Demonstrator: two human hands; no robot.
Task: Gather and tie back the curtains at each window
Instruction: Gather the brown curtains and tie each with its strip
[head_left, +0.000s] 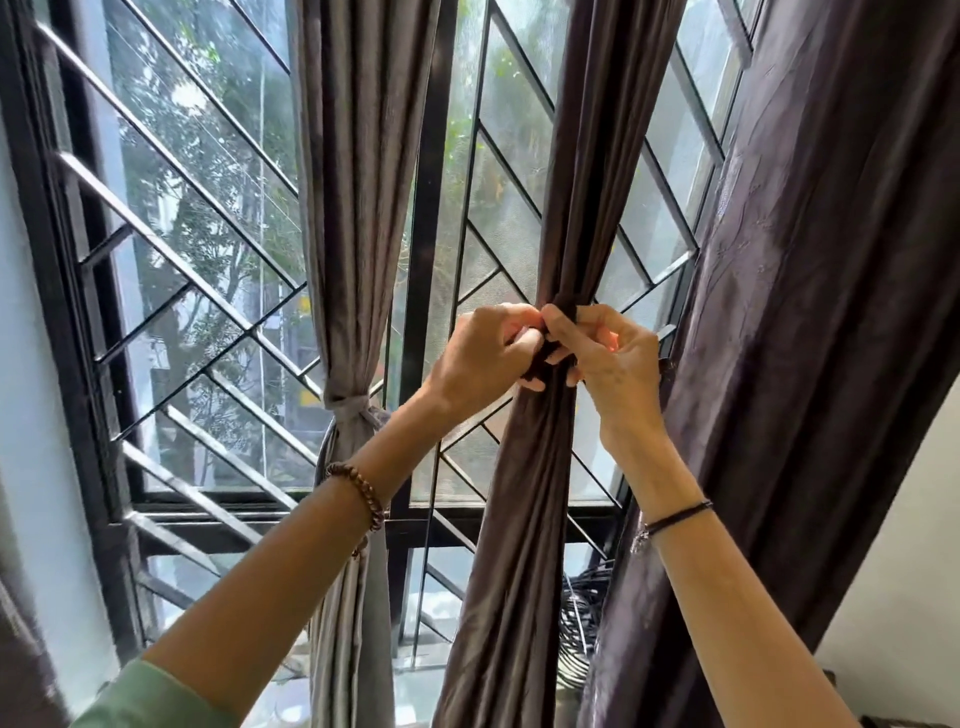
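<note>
The brown curtain (540, 478) hung at centre frame in front of the right window pane, drawn into a narrow bunch at mid-height. A dark tie strip (566, 313) of matching colour crossed the bunch at that waist. Both hands met there, touching each other. The left hand (483, 358) had its fingers curled and pinched a fold of the strip against the thumb. The right hand (610, 358) was likewise curled, its fingertips nipping the strip from the other side. The strip's ends lay behind the fingers, so whether a knot had been formed could not be told. The curtain's top and hem were cut off by the frame. A beaded bracelet (363, 493) sat on the left wrist, a thin dark cord (675, 515) on the right, and a green sleeve (150, 696) showed at the near left. To the left, a grey curtain (358, 182) hung gathered, bound by a grey tieback (349, 408). To the right, a purple-brown curtain (810, 312) hung loose, just beside the right forearm. Behind stood the black window grille (182, 249) with blurred foliage beyond the glass. A coil of dark cable (582, 618) lay low between the two dark curtains, partly hidden.
</note>
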